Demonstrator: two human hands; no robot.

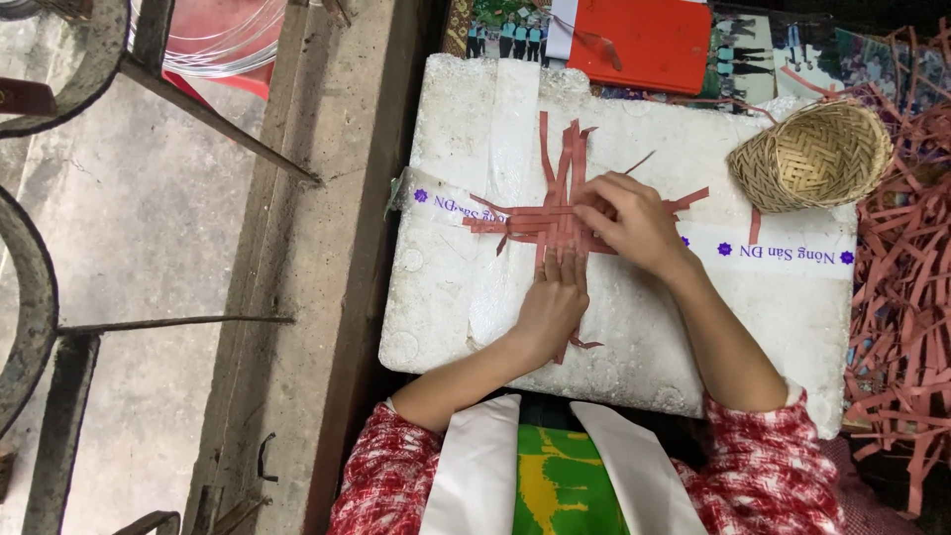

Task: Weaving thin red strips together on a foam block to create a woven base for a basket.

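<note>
Landmark: white foam box [634,337], one, taped, serving as the work surface.

Item 1. Woven mat of reddish strips [555,213], one, lying at the centre of the box lid; loose ends fan out toward the far edge and both sides. The count of strips in it cannot be told; they overlap.

Item 2. Left hand [553,302], one, flat and palm down on the near part of the weave, fingers together, pinning it to the lid.

Item 3. Right hand [626,220], one, fingers curled narrow over the right side of the weave, pinching at a strip there.

Item 4. Small woven basket [812,157], one, tipped on its side at the box's far right corner.

Item 5. Heap of loose reddish strips [906,267], one, off the box's right edge.

Item 6. Red folder [644,42], one, beyond the box's far edge.

Risk, as judged: if the left hand lifts, the unlocked crossings may slide apart; a hard pull by the right hand could crease or tear a strip.
</note>
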